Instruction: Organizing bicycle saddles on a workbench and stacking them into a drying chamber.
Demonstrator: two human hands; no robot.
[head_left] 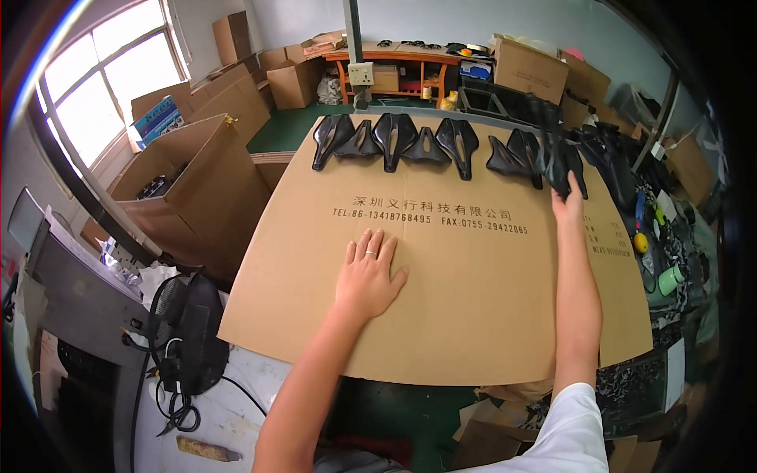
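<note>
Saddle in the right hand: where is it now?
In the head view's upper right, the black saddle is in the right hand, at the cardboard sheet's far side, near the saddle row's right end.

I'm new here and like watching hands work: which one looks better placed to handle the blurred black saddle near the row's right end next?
Probably the right hand: it holds the black saddle by its near end. The left hand lies flat on the cardboard, well away from it.

Blk saddles (pixel 392 154) rowed far-side on cardboard (pixel 457 307), 1 held.
</note>
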